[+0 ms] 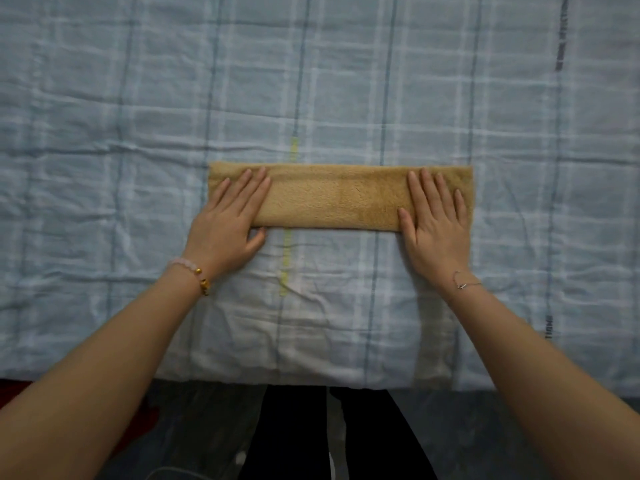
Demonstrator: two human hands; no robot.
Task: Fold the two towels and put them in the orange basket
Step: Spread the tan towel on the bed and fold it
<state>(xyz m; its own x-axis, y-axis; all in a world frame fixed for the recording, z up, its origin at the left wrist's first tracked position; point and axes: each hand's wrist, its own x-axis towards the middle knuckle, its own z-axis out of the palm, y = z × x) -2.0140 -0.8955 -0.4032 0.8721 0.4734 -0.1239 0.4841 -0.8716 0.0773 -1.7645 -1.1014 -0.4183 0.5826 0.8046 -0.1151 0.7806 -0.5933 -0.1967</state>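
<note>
Black trousers (311, 438) showed at the bottom middle of the frame, over a dark grey floor (467, 445). Something red (14, 389) sat at the lower left edge, too dim to tell what it was. Two bare arms reached up from the bottom corners onto a wrinkled blue checked cloth (311, 81) that filled most of the frame. The left wrist wore a bead bracelet (194, 271) with pink and gold beads. The right wrist wore a thin chain (465, 284).

The left hand (225, 226) lay flat on the left end of a tan towel (332, 199). Its fingers (249, 188) were straight and close together, pressing down and gripping nothing. Its thumb rested on the cloth just below the towel's near edge. The right hand (436, 230) lay flat on the right end in the same way. Its fingers (429, 188) were straight and a little spread, and its thumb lay on the towel.

The towel sat in the middle of the frame, folded into a long thin strip that ran left to right. It looked fluffy and neat, with even edges. A yellow stripe (293, 150) in the cloth ran under it. Past the towel, the checked cloth went on to the top of the frame, with a dark mark (561, 46) at the upper right.
</note>
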